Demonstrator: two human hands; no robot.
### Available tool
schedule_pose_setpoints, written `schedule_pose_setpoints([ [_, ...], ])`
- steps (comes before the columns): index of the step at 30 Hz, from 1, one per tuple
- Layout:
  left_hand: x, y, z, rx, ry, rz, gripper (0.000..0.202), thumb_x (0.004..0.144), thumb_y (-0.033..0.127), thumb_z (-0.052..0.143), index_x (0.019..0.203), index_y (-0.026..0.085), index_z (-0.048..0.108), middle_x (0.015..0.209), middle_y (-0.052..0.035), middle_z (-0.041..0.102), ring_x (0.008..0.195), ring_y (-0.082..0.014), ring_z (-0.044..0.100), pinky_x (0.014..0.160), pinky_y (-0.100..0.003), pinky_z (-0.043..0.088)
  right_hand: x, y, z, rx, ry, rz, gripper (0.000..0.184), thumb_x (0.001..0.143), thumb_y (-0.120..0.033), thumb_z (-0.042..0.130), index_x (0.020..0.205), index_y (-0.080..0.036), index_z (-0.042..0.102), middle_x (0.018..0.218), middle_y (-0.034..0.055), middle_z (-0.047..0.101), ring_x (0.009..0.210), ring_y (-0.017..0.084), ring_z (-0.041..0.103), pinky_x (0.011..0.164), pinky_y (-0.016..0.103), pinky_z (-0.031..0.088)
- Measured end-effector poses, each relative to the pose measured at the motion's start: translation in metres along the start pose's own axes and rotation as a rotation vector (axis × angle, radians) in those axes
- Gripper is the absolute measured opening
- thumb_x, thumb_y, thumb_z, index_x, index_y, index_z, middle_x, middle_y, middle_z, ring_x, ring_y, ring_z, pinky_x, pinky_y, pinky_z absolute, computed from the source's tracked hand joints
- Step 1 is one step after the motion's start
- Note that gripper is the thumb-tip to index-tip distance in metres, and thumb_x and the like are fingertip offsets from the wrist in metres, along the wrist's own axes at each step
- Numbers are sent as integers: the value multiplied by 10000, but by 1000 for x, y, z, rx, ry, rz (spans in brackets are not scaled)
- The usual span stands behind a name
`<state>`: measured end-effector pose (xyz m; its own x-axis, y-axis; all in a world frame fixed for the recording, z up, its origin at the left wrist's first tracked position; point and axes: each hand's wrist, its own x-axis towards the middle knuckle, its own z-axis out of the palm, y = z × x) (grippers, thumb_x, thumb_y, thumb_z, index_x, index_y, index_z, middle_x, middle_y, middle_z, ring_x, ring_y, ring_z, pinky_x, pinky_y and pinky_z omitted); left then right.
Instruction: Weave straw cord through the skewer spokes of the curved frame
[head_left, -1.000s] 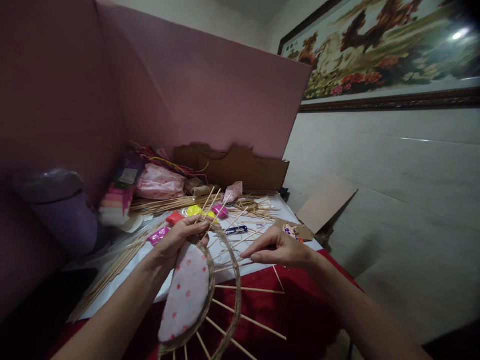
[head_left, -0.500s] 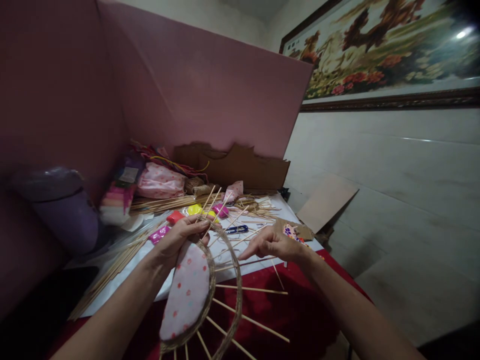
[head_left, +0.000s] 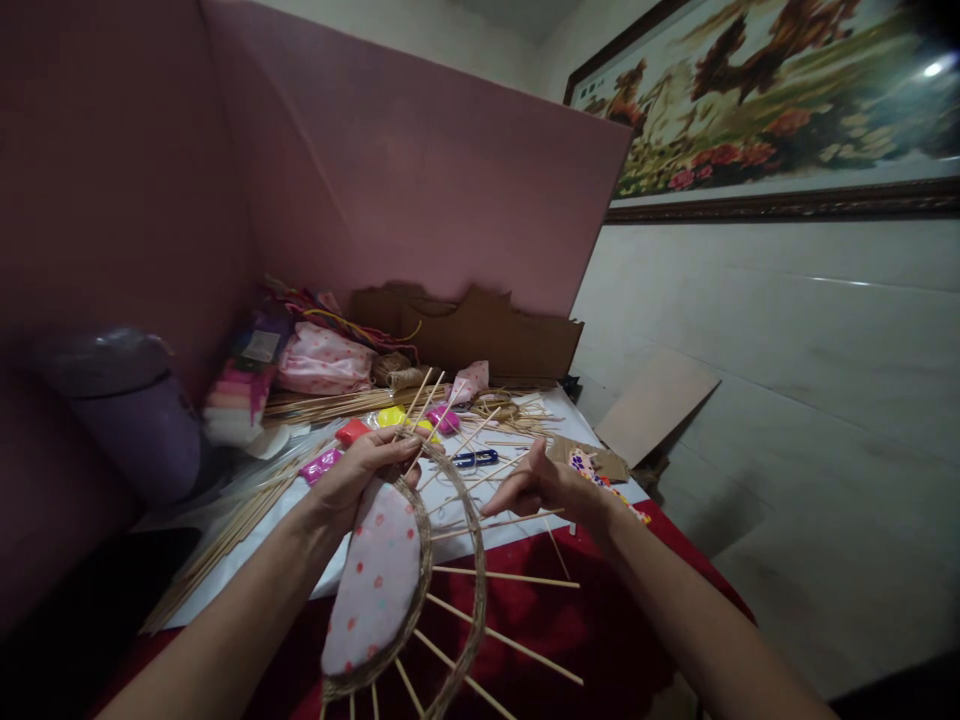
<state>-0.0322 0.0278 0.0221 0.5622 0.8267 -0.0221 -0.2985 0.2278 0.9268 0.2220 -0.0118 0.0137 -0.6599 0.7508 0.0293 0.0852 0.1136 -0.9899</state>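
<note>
The half-round piece (head_left: 375,580), pale dotted fabric edged in brown cord, is tilting above the red cloth (head_left: 600,605), thin sticks (head_left: 532,580) fanning out through 1 outer cord arc (head_left: 480,605). The left hand (head_left: 379,462) is pinching its top; the right hand (head_left: 551,485) is pointing 1 finger at the arc, thumb raised, though whether its curled fingers are holding anything, I cannot tell. Beyond, 2 magenta packets (head_left: 321,466), 1 red packet (head_left: 352,432) and 1 blue tool (head_left: 475,458) are lying.
</note>
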Motion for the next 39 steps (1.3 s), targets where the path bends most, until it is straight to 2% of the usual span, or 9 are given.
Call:
schedule_pose_setpoints([
  [4,0,1,-2,-14,-3,12,198,756,253,636,906,125,619,518,-6,578,359,-59,464,348,-139,367,2,7,1,100,25,8,913,812,-731,92,909,-82,726,464,-45,294,462,82,272,484,248,200],
  [7,2,1,-5,-24,0,50,178,747,244,647,878,126,625,537,-5,578,400,-60,485,381,-133,384,1,15,5,212,47,31,873,816,-731,162,981,-67,704,461,-54,281,454,79,246,469,240,176],
  [11,4,0,-7,-27,16,77,184,734,235,662,877,124,625,571,-2,580,425,-56,495,387,-125,379,-6,24,14,302,164,45,657,868,-606,333,1042,-73,676,483,-68,253,457,72,203,458,228,153],
  [15,5,-1,-6,-19,40,48,185,733,233,657,874,120,612,551,-5,584,391,-64,487,368,-143,385,-13,26,18,219,263,-58,472,821,-477,492,928,-72,710,479,-53,327,448,65,254,450,221,173],
  [18,4,-2,-5,-8,36,8,181,738,254,652,851,122,600,530,-6,584,362,-67,476,350,-152,382,-18,25,15,217,282,-47,418,797,-426,499,819,-74,724,482,-22,411,454,72,310,458,227,209],
  [26,5,-3,-11,-31,57,23,173,721,228,676,845,121,617,565,-13,608,387,-61,501,367,-140,396,-30,31,11,376,347,74,454,780,-448,456,780,-92,739,530,41,538,499,101,385,482,238,245],
  [30,9,-3,-16,-65,106,34,208,695,177,694,886,115,640,673,-42,654,440,-66,549,396,-135,426,-37,24,13,245,420,54,454,808,-445,453,777,-96,743,585,57,555,538,114,419,502,250,281],
  [33,9,-3,-16,-82,118,23,209,687,169,698,880,108,647,661,-41,648,426,-69,546,390,-144,435,-44,13,11,49,387,49,465,850,-456,440,841,-99,739,520,15,487,518,105,396,499,245,287],
  [39,8,-5,-14,-35,115,16,210,700,201,701,884,118,644,620,-15,621,434,-65,540,395,-140,434,-51,-6,19,-492,373,6,201,789,-312,619,854,-157,729,672,33,628,616,116,516,543,229,358],
])
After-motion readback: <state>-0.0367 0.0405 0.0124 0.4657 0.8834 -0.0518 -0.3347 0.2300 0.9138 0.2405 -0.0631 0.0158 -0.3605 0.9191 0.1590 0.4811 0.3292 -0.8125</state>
